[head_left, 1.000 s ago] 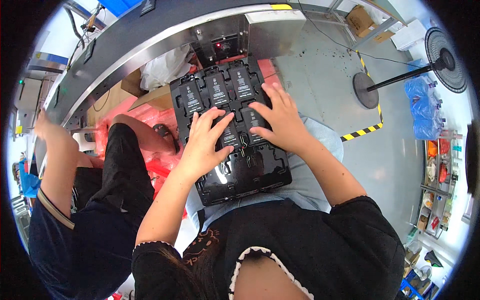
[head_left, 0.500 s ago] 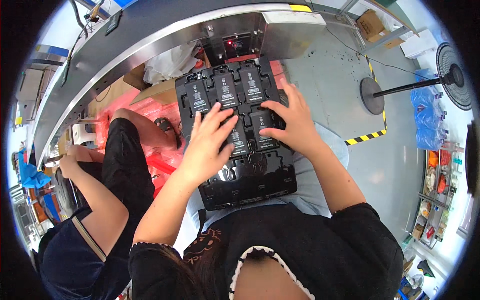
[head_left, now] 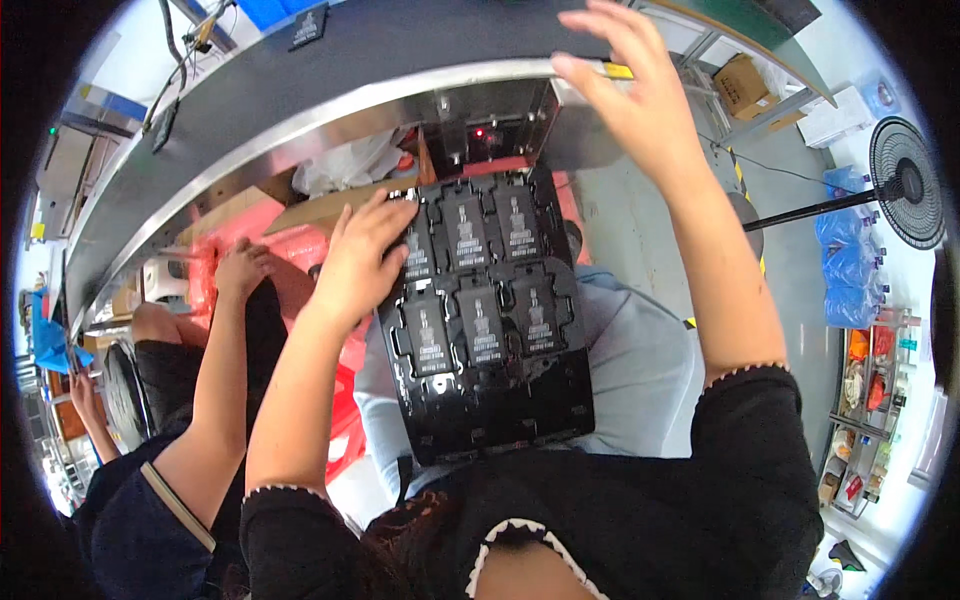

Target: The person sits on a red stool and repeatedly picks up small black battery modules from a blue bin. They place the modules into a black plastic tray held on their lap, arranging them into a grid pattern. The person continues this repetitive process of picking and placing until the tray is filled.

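Note:
A black moulded plastic tray (head_left: 482, 412) lies across my lap. In its pockets sit several flat black rectangular pieces, perhaps battery packs, with pale print; one such piece (head_left: 485, 320) is in the middle of the nearer row. My left hand (head_left: 362, 255) rests over the tray's far left edge, its fingers stretched across the upper left piece and partly hiding it. Raised beyond the tray at the right, my right hand (head_left: 635, 95) has its fingers apart and holds nothing. It is over the edge of a dark conveyor belt (head_left: 430, 40).
Another flat black piece (head_left: 309, 27) lies on the belt. A metal rail (head_left: 330, 98) runs along the belt's near side. Close on my left sits a co-worker, one hand (head_left: 243, 268) near their knee. A black standing fan (head_left: 905, 180) and blue-wrapped bottles (head_left: 845, 245) are at the right.
My right hand has left the tray and risen toward the belt. My left hand has shifted to the tray's left edge. The black piece on the belt appears farther right.

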